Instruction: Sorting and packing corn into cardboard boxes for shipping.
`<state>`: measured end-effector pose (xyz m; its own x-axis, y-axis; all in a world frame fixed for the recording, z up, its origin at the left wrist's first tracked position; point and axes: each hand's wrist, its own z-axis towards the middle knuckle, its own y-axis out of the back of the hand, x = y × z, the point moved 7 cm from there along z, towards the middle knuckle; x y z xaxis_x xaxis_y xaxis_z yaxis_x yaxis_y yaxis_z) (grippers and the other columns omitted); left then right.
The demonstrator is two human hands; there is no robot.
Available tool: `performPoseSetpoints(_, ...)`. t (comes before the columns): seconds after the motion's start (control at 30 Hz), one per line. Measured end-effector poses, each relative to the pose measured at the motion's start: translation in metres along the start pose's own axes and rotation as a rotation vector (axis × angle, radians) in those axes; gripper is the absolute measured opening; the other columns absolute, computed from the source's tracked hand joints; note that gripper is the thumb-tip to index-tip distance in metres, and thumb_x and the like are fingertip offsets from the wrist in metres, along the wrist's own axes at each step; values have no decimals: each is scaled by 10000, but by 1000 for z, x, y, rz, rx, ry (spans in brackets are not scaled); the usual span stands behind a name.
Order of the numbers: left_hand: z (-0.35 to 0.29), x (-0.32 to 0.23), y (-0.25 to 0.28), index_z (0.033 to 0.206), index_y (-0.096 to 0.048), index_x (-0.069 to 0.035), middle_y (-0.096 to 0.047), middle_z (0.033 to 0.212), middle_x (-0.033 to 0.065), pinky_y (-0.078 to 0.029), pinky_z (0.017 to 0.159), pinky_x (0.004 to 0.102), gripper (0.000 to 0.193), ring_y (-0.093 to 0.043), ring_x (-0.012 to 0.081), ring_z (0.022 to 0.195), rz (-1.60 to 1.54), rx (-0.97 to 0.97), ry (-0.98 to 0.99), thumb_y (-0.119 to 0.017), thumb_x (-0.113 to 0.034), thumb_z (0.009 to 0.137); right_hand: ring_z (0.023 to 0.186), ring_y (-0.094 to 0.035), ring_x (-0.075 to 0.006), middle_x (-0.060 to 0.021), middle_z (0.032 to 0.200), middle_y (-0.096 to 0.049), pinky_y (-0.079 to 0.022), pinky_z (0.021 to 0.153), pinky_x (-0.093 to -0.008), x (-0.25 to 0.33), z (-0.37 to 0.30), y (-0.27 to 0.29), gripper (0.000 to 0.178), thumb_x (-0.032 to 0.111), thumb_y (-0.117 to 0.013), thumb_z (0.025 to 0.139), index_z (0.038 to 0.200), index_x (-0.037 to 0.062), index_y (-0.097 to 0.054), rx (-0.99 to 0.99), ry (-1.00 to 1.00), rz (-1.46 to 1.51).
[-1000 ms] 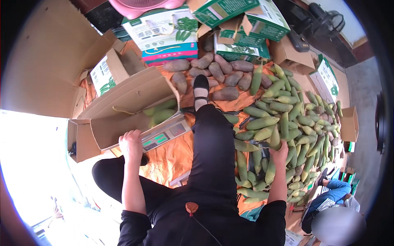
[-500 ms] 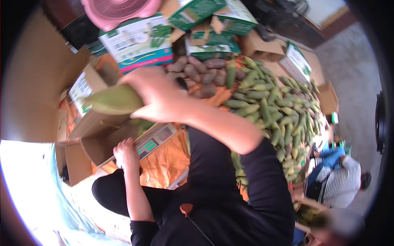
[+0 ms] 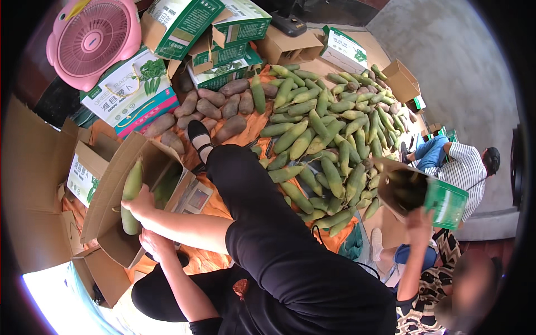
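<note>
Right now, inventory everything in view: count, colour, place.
Open carton: one, brown, left
Held radish: one, green, at carton
Radish heap: many, green, centre
Darker radishes: over ten, reddish, upper left
Fan: one, pink, upper left
Printed cartons: several, green-white, mostly top
Scale: one, grey, beside carton
Sheet: one, orange, under radishes
Workers: two, striped and patterned clothes, right
Shoes: two, black, near carton
Left hand: one, bare, at carton
Right hand: one, bare, gripping radish

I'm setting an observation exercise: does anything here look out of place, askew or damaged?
Yes: one green vegetable lies among brownish ones, at the edge of the green heap, so it looks misplaced. Behind, a green box tilts on other boxes, its end open. The vegetable in the right hand shows no clear damage.
</note>
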<state>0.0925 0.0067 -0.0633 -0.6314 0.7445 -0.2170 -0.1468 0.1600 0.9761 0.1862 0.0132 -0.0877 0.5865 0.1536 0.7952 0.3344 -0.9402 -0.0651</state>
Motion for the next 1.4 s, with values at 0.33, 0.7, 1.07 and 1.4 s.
performPoseSetpoints(0.33, -6, 58, -31, 880, -652, -44, -677, 871, 139, -479, 739, 417, 208, -632, 293, 836, -240, -225, 171, -653, -226, 780, 1035, -531, -191, -171, 1149, -532, -457, 827, -309, 79, -90, 17, 460, 15, -627, 779, 1213, -40, -485, 692, 275, 157)
performPoseSetpoints(0.7, 0, -3, 7, 827, -628, -63, -646, 803, 95, -456, 715, 419, 97, -605, 292, 787, 152, -40, -67, -670, -101, 748, 907, -580, -162, -69, 1018, -576, -478, 778, -287, 163, -96, 217, 285, 28, -650, 805, 1081, 55, -586, 264, 980, -85)
performPoseSetpoints(1.07, 0, -5, 7, 917, -644, -24, -644, 839, 143, -468, 721, 428, 187, -608, 330, 802, 111, -20, -37, -678, -75, 741, 915, -611, -315, -138, 988, -634, -490, 777, -386, -78, 43, 414, 236, 121, -619, 774, 999, 51, -629, -271, 239, -711)
performPoseSetpoints(1.4, -2, -8, 11, 884, -626, -16, -631, 806, 156, -463, 713, 438, 156, -601, 343, 787, 122, -36, -12, -671, -65, 742, 1074, -500, -276, -83, 1091, -548, -438, 830, -440, -74, 13, 545, 362, 134, -704, 708, 1043, 110, -569, -753, 216, -1392)
